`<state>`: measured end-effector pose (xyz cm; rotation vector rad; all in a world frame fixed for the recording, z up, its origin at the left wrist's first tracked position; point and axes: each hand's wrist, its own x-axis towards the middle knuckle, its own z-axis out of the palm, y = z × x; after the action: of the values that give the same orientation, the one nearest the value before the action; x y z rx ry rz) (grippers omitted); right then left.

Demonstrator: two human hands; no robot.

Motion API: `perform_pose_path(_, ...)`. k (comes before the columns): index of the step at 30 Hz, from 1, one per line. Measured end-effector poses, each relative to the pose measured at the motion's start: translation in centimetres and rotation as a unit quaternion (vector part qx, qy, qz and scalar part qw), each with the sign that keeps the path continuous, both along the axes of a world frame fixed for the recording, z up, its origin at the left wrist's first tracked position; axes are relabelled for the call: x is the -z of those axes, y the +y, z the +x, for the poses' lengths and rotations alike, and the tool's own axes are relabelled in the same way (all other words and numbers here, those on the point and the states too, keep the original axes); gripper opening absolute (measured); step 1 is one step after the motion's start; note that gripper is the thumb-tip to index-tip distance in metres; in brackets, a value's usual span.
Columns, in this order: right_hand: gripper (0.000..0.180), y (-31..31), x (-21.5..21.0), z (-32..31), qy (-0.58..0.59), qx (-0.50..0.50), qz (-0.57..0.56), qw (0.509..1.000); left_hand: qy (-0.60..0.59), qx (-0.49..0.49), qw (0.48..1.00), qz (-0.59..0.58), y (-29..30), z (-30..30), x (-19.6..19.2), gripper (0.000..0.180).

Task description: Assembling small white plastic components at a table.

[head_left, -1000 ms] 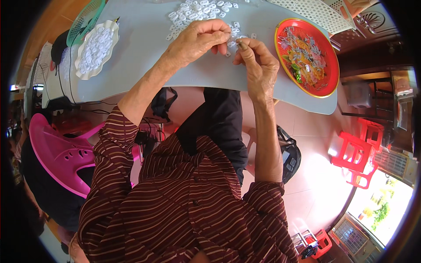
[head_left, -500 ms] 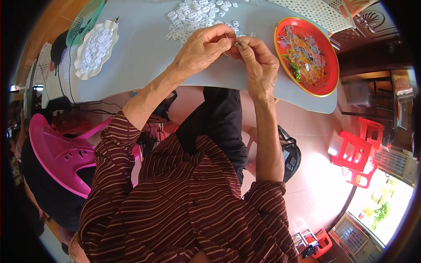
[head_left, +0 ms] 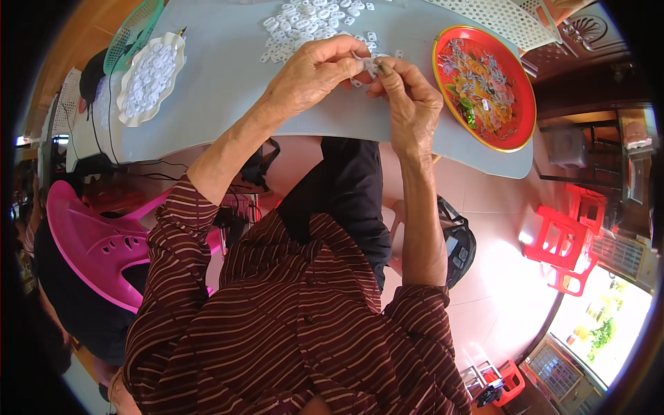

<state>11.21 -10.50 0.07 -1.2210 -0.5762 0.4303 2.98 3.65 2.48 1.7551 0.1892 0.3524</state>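
Over the near edge of the grey table (head_left: 228, 90), my left hand (head_left: 315, 72) pinches a small white plastic piece (head_left: 369, 66) between thumb and fingers. My right hand (head_left: 409, 93) meets it from the other side, thumb and fingertips closed at the same piece; whether they grip a second tiny part is hidden. Just beyond my hands lies a loose heap of white plastic pieces (head_left: 304, 24), each with small openings. To the right stands a round red tray (head_left: 524, 114) with a gold rim and flower pattern, holding many small grey slivers and a white piece.
At the left are a scalloped white dish (head_left: 128, 119) full of white pieces and a green mesh basket (head_left: 131, 34). A white perforated basket (head_left: 491, 21) sits at the far right, near another person's hand (head_left: 564, 8). A pink chair (head_left: 97, 242) and red stools (head_left: 557, 238) stand on the floor.
My hands have drawn slightly apart, the left shifting a little left. More of the white piece shows between my fingertips now.
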Motion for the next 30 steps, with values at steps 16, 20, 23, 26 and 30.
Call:
perform_pose_path(16,0.017,0.0,-0.2,-0.4,-0.009,-0.005,0.007,1.000,0.058,0.023,0.988,-0.139,0.9,-0.2,-0.8,0.025)
perform_pose_path(20,0.017,-0.1,-0.1,-0.4,-0.026,0.004,-0.008,1.000,0.066,0.018,0.992,-0.106,0.5,0.0,-0.9,0.026)
perform_pose_path(23,0.017,0.0,0.1,-0.3,-0.037,-0.008,0.003,0.999,0.049,0.005,0.991,-0.126,0.2,0.0,-0.9,0.027)
perform_pose_path(26,0.018,0.0,0.0,-0.3,-0.033,-0.002,0.006,0.999,0.060,0.019,0.995,-0.080,0.4,0.1,-1.0,0.027)
perform_pose_path(30,0.020,0.0,0.0,-0.2,-0.043,-0.008,-0.003,0.999,0.083,0.060,0.994,0.034,1.4,0.3,-1.7,0.027)
